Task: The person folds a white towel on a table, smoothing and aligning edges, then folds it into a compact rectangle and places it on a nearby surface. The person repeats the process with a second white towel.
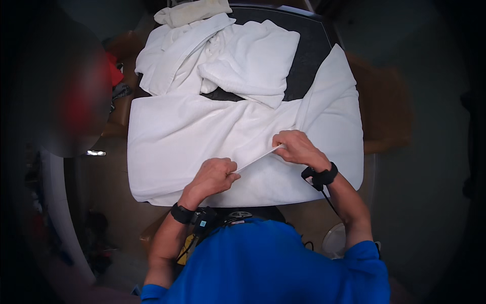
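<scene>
A large white towel [171, 140] is spread over the near half of a dark table [262, 17] and hangs down over its near edge. Its upper layer ends in an edge that my left hand [216, 175] pinches near the towel's middle. Further right and a little farther away, my right hand [298, 149] grips the same edge, which is drawn straight between the two fists. To the right of that hand, a folded flap of the towel rises to a point over the table's right side. Both wrists wear black straps with small devices.
Crumpled white towels [250, 57] lie heaped at the table's far side, with a rolled cream towel [193, 12] behind them. Brown chairs stand left and right, the right chair [383, 110] close to the table. A white round container [334, 239] sits on the floor near my right elbow.
</scene>
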A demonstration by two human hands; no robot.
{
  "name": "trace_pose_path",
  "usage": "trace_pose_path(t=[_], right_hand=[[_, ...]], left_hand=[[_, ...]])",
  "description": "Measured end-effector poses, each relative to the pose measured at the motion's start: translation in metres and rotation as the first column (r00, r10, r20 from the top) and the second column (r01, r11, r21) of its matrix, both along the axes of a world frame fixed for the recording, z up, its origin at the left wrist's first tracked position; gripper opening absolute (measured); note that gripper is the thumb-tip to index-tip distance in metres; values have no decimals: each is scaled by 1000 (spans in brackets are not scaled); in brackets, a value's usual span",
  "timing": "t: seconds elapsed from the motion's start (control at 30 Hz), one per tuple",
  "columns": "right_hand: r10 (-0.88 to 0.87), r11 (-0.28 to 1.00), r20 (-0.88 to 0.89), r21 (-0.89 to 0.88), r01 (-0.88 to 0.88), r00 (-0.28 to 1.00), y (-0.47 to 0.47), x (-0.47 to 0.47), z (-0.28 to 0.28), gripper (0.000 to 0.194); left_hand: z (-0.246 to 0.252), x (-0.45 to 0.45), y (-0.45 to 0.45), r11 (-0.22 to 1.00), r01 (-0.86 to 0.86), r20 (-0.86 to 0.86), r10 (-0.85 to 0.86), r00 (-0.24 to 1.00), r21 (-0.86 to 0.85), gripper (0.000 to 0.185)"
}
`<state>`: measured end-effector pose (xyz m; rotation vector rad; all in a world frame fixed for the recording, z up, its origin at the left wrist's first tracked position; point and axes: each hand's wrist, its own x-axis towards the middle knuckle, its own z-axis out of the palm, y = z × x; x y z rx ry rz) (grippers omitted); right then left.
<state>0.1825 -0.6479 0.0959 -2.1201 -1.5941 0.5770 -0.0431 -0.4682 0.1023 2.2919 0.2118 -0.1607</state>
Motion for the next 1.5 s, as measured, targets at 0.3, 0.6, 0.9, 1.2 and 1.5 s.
trace_pose_path(t=[0.3, 0.6, 0.9, 1.2, 1.5], right_hand=[[-62, 979, -109, -201, 39, 992, -68, -75, -57, 9], [-201, 969, -219, -191, 160, 955, -40, -70, -22, 10], [91, 989, -106, -105, -102, 990, -87, -47, -70, 12], [198, 977, 116, 50, -205, 973, -99, 51, -67, 10], [325, 920, -98, 264, -290, 941, -202, 7, -69, 16]], left_hand=[[-85, -10, -47, 964, 263, -97, -264, 960, -28, 23], [-88, 20, -65, 944, 321, -44, -319, 947, 70, 26], [-90, 22, -107, 994, 53, 41, -57, 998, 97, 23], [-81, 50, -160, 948, -196, 50, 190, 981, 251, 14], [-55, -1, -221, 890, -380, 46, 381, 923, 253, 10]])
